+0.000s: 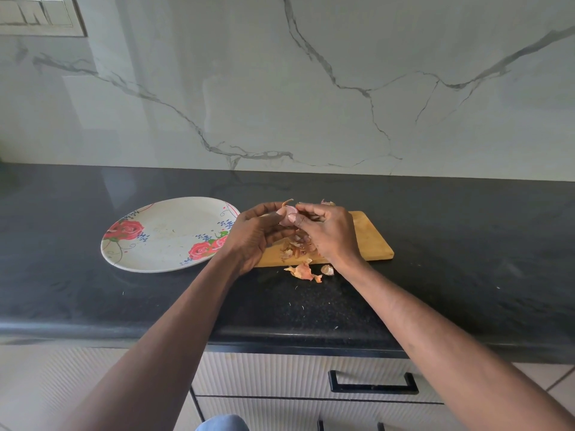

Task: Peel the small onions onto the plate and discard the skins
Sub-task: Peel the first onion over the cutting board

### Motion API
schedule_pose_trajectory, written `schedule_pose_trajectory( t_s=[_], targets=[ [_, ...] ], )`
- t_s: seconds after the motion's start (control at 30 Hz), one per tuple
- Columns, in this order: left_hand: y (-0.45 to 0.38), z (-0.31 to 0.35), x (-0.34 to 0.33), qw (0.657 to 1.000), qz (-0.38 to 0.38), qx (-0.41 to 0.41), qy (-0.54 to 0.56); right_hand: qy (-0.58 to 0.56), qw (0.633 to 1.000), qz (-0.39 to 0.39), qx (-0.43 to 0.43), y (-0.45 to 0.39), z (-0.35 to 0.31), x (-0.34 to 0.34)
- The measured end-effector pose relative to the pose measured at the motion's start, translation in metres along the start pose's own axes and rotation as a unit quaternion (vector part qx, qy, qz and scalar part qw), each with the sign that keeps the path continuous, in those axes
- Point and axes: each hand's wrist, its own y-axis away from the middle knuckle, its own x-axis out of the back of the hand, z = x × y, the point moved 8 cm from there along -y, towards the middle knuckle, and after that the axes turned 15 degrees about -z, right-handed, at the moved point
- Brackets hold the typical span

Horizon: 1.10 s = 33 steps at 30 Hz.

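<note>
We see 1 small onion (287,214), pale pink, held up between both hands above the far left end of the wooden cutting board (370,241). Our left hand (258,234) curls its fingers round the onion from below and the left, thumb across its front. Our right hand (329,231) pinches at the top of the onion with thumb and forefinger, so each grip is closed on the same bulb. A strip of skin (287,201) curls up from the onion's top.

Under the hands, loose skins (295,244) lie heaped on the board, partly hidden by the fingers. More skins (303,271) lie on the dark surface (466,244) just in front of the board, with a small pale piece (327,269) beside them; we cannot tell whether it is skin or bulb. Another scrap (326,202) shows behind the right hand.

The flowered plate (161,234) sits left of the board, its right rim covered by the left wrist. Below the surface's edge, a drawer with a black handle (373,383) is partly hidden by the forearms.
</note>
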Motion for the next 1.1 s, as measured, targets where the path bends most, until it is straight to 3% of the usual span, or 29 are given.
schedule_pose_trajectory(
  t_s=[0.4, 0.87, 1.1],
  targets=[
    [0.001, -0.001, 0.0, 0.999, -0.005, -0.009, -0.032, -0.055, 0.998, 0.011, -0.003, 0.003, 0.002, 0.0],
    [0.001, -0.001, 0.001, 0.999, -0.002, -0.011, -0.049, 0.039, 0.997, 0.069, -0.011, 0.005, 0.001, -0.006],
    [0.001, -0.002, -0.003, 1.0, -0.014, -0.012, -0.02, -0.024, 0.996, 0.058, -0.056, 0.001, 0.011, 0.004]
  ],
)
